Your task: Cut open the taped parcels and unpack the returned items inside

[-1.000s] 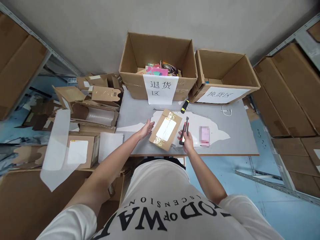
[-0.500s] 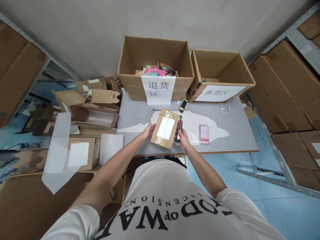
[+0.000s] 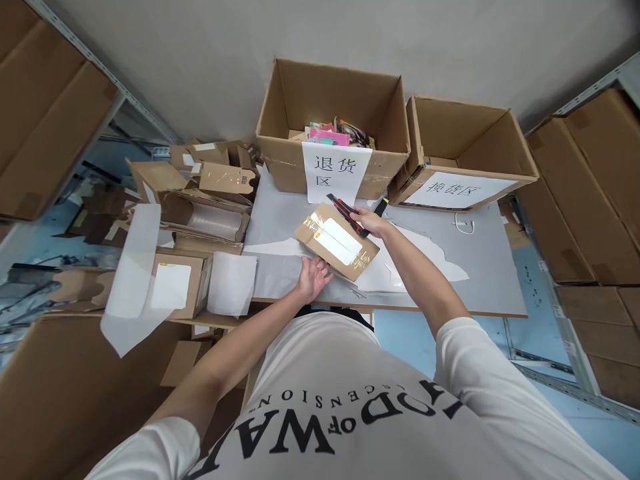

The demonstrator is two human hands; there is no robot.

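Note:
A small taped cardboard box (image 3: 320, 230) with a white label lies at an angle over the table in front of me. My left hand (image 3: 313, 277) is palm up at its near left edge, fingers spread, the fingertips close to or touching the underside; I cannot tell whether it bears weight. My right hand (image 3: 367, 220) is closed around a red and black utility knife (image 3: 345, 208), above the box's far right edge. Just beyond this hand lies a yellow and black tool (image 3: 383, 205), partly hidden. White sheet material (image 3: 440, 263) lies under my right forearm.
Behind stand a large open carton (image 3: 285, 163) holding colourful packages and a smaller open carton (image 3: 400, 183), both with paper signs. Opened boxes (image 3: 205, 213) are piled at left beside a white sheet (image 3: 233, 283). A white loop (image 3: 465, 227) lies at right. Shelved cartons (image 3: 595, 167) flank the table.
The cardboard box has turned, its top swinging left. My right hand moved up with the utility knife, now pointing up-left. My left hand shifted to the near edge, palm up. The view shifted slightly.

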